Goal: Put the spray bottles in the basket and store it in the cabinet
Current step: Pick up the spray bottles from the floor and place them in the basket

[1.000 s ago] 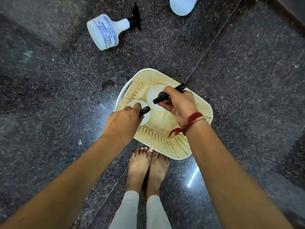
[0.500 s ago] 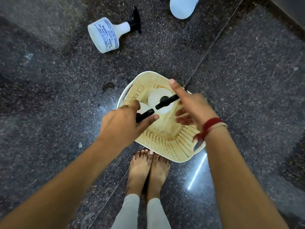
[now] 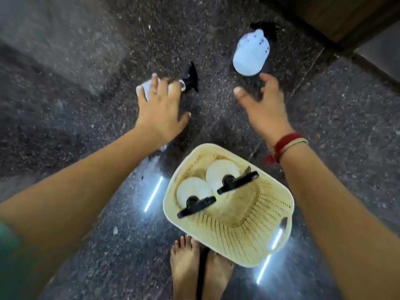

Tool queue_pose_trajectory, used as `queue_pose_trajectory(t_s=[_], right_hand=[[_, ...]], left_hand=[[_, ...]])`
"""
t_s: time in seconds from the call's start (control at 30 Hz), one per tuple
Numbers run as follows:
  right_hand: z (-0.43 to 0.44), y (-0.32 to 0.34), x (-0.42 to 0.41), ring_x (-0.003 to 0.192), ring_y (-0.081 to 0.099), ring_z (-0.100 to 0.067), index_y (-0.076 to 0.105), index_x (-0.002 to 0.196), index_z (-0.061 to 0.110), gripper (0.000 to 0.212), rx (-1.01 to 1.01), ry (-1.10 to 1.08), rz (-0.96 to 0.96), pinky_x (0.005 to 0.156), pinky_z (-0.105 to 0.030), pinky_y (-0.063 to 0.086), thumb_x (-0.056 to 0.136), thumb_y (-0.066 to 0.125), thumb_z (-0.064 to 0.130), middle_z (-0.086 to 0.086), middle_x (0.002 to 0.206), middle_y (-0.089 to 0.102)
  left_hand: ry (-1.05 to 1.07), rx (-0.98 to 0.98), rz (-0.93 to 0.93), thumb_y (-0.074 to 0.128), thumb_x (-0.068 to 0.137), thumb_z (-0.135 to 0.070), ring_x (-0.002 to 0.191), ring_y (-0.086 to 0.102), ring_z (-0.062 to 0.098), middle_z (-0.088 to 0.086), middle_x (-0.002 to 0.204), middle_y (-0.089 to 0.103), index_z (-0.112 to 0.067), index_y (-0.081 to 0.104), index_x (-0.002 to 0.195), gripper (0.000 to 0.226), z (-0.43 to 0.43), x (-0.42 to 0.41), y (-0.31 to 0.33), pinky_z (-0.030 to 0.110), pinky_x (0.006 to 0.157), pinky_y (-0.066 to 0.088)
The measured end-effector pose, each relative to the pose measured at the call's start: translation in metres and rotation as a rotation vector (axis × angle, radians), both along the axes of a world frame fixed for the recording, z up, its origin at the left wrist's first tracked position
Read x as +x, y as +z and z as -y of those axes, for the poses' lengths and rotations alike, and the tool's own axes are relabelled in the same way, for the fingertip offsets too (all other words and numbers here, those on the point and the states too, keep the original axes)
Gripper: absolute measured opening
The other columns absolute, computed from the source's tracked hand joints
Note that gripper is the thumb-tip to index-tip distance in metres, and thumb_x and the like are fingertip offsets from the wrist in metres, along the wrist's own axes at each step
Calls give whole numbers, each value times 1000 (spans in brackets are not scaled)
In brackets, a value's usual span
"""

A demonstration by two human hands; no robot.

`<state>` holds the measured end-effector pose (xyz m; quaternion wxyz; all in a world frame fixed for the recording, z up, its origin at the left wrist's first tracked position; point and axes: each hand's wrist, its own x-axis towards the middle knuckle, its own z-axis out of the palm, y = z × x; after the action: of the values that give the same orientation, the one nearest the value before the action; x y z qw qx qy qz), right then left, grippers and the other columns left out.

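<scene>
While two bottles (image 3: pixel 218 176) stand in the basket (image 3: pixel 268 243) | left hand (image 3: pixel 161 106) spread over a floor bottle (image 3: pixel 145 88), grasp undeterminable; right hand (image 3: pixel 263 109) unclenched, empty, near another bottle (image 3: pixel 251 54)

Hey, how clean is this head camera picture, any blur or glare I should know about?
Head view: motion blur smears the left hand and the bottle under it, also the far floor; the right hand is softer too. Bright streaks of glare lie on the polished floor beside the basket. Wide-angle bending stretches both forearms.
</scene>
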<state>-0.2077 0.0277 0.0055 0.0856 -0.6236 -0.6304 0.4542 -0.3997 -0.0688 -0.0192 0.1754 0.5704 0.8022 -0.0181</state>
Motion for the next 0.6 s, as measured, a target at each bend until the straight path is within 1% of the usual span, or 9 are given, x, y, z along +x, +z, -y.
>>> queue_pose_trajectory(t_s=[0.07,0.1,0.23,0.33,0.4,0.43,0.5,0.57,0.6], right_hand=[[-16,-14,-19,144,20,-36,8,151,29,94,-74,161,37,114,-45,24,80,58,64,-15,160,3],[-27,-22,-27,146,13,-37,3,152,30,99,-80,224,68,115,-47,20,78,57,67,-14,161,-3],[-76,-63,-41,146,-1,-45,-2,152,29,106,27,321,287,118,-55,13,75,54,74,-15,161,-10],[-114,-90,-40,144,-6,-50,-4,152,30,107,119,341,434,116,-62,11,74,56,73,-14,160,-16],[-137,-103,-38,143,-5,-51,-4,151,32,107,159,319,466,114,-65,11,74,57,73,-14,160,-16],[-148,-111,-39,143,-4,-52,-3,151,33,106,164,305,468,114,-66,12,74,57,72,-13,160,-15],[-160,-117,-39,143,-3,-52,-2,151,35,101,166,319,472,113,-67,12,76,54,72,-12,161,-13],[-172,-123,-42,143,4,-51,4,151,36,94,177,336,453,114,-64,15,79,52,70,-12,162,-8],[-176,-125,-44,142,11,-51,10,151,35,89,187,338,436,114,-61,20,81,52,68,-13,161,-1]], left_hand=[[-58,-109,-73,57,86,-54,147,1,38,18,154,21,-13,25,144,78,-20,-9,-24,64,113,7],[-73,-155,-107,57,85,-56,147,-1,38,17,156,18,-12,24,146,81,-31,-14,-35,65,113,5],[-19,-284,-208,54,88,-55,147,-2,39,16,159,13,-11,21,147,81,-70,-24,-73,68,111,1],[-3,-370,-283,49,92,-49,147,4,38,16,158,16,-10,16,149,77,-83,-25,-94,70,110,-1],[-11,-419,-359,47,93,-43,147,11,37,16,154,27,-8,18,150,72,-86,-27,-104,71,110,0],[-28,-444,-412,46,94,-39,144,19,38,17,148,37,-7,22,148,68,-88,-29,-111,70,111,1],[-78,-462,-481,46,93,-26,130,41,38,15,128,57,-6,33,140,54,-88,-30,-113,68,112,5],[-112,-447,-501,48,91,-18,115,54,35,11,116,63,-6,38,132,45,-92,-32,-117,62,113,13],[-123,-442,-502,49,90,-16,111,57,34,11,114,64,-6,40,129,41,-93,-34,-117,58,113,19]])
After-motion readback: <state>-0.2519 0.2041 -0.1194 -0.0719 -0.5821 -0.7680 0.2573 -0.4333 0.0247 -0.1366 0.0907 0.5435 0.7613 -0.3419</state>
